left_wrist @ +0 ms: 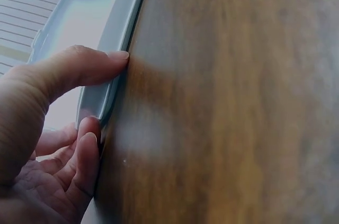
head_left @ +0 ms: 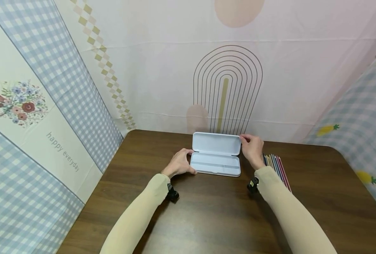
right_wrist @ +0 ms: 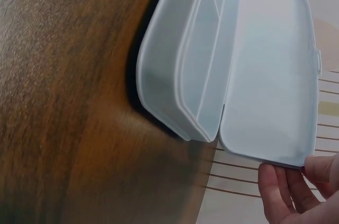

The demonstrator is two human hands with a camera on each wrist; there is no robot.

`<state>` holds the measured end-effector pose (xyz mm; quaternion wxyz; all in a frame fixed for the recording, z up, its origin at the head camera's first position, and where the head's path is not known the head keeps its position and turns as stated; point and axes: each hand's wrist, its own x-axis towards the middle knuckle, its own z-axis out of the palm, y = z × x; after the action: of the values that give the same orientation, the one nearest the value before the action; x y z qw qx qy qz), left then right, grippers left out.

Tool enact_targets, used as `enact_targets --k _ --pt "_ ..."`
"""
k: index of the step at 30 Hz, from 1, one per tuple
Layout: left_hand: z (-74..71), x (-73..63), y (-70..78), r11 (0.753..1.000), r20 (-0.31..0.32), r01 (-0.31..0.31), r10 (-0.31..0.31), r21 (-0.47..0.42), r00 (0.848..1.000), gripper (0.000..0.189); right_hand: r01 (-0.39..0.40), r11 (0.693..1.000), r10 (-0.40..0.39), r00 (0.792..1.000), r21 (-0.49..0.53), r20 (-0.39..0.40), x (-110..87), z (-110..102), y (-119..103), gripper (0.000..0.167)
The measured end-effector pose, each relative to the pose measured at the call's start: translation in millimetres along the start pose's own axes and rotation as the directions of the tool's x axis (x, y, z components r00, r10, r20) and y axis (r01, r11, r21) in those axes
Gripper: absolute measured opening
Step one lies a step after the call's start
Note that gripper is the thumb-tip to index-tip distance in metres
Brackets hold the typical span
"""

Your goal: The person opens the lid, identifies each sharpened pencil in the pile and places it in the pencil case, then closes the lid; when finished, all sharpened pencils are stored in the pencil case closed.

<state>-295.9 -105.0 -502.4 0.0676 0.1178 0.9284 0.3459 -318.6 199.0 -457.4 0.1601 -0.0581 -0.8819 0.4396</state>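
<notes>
Fingers of the right hand [head_left: 252, 150] pinch the lid [head_left: 216, 144] of a pale pencil case [head_left: 218, 173] at its far right corner; those of the left hand [head_left: 179, 163] grip the left end of the tray [head_left: 208, 168]. The case sits open toward the far side of the table [head_left: 207, 211], left of coloured pencils [head_left: 278, 167]. It looks light, stiff and slippery; its ends promise the surest hold.

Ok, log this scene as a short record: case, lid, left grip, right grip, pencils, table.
Case: pale, open on the table, dividers inside, no contents visible
Lid: raised, hinged along the case's back edge
Left grip: thumb and fingers hold the case's left end
Right grip: pinches the lid's upper right corner
Pencils: several colours, right of the case, partly hidden by the right sleeve
Table: brown wood grain
</notes>
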Motion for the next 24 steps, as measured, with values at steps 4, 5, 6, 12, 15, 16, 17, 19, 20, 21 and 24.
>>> enact_targets --k 4,5,6,12,15,16,17,19,20,21,24 --pt "-0.6 -0.6 -0.5 1.000 0.001 -0.003 0.003 0.013 1.000 0.095 0.005 1.000 -0.005 1.000 0.001 -0.001 0.6 -0.5 -0.3 0.029" --pt "-0.8 -0.9 -0.5 1.000 0.003 -0.003 0.003 0.014 1.000 0.096 0.006 1.000 -0.006 1.000 0.003 0.002 0.5 -0.5 -0.3 0.029" --pt "-1.0 -1.2 -0.3 1.000 0.006 -0.002 0.002 0.014 1.000 0.096 0.006 1.000 -0.006 1.000 0.002 0.003 0.8 -0.4 -0.3 0.030" --pt "1.8 0.2 -5.0 1.000 0.004 -0.021 0.021 0.014 1.000 0.097 0.004 1.000 -0.004 1.000 -0.004 -0.001 1.9 0.8 1.6 0.029" --pt "3.1 1.5 -6.9 0.999 -0.009 -0.030 0.030 0.018 1.000 0.096 0.007 1.000 -0.007 1.000 -0.009 -0.005 2.5 1.1 3.2 0.030" --pt "4.2 2.3 -8.3 0.999 -0.015 -0.034 0.035 0.020 0.999 0.096 0.011 1.000 -0.011 1.000 -0.011 -0.005 2.7 1.2 3.7 0.029" --pt "4.4 2.6 -8.3 0.999 -0.016 -0.035 0.035 0.021 0.999 0.096 0.021 1.000 -0.021 1.000 -0.015 -0.007 2.6 1.3 4.2 0.029" --pt "2.5 1.3 -4.5 1.000 -0.008 -0.020 0.021 0.017 1.000 0.097 0.049 0.998 -0.049 0.999 -0.033 -0.010 2.4 1.8 5.2 0.030" --pt "2.4 0.9 -3.8 1.000 -0.010 -0.020 0.021 0.018 1.000 0.097 0.067 0.997 -0.067 0.998 -0.043 -0.012 1.7 2.4 5.5 0.030" --pt "2.6 1.0 -3.4 1.000 -0.010 -0.019 0.020 0.019 1.000 0.097 0.085 0.995 -0.086 0.996 -0.053 -0.012 1.1 2.7 5.6 0.031" --pt "-0.2 -0.2 -0.4 0.999 0.002 -0.010 0.010 0.034 1.000 0.098 0.124 0.989 -0.125 0.992 -0.075 -0.008 -0.8 3.7 5.5 0.032"
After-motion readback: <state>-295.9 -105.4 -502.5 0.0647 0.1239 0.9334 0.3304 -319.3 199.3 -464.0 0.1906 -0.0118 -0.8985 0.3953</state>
